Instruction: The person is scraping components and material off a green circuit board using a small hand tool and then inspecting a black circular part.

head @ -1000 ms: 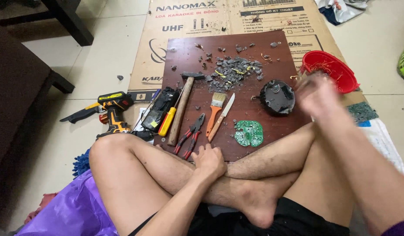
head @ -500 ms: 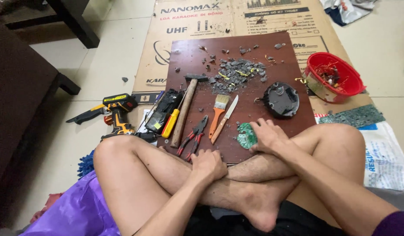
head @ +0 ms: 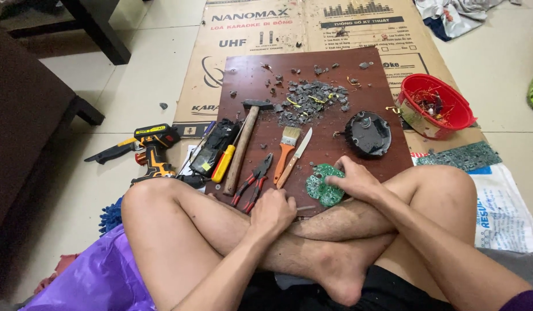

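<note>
A round green circuit board [head: 322,185], matt and studded with solder points, is touched by the right hand [head: 354,180]. A dark brown wooden board [head: 312,115] with a dull, scuffed finish is seen beneath it. A hammer with a pale wooden handle and dark metal head [head: 243,144] is laid there, beside grey brittle fragments [head: 310,99]. A glossy red plastic basket [head: 436,105] is set on printed brown cardboard [head: 312,26].

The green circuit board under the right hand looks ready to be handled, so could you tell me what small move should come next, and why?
Probably close the right hand on the green circuit board and lift it off the wooden board. Its fingers rest on the board's edge without gripping it, and the left hand lies empty beside the red-handled pliers.
</note>
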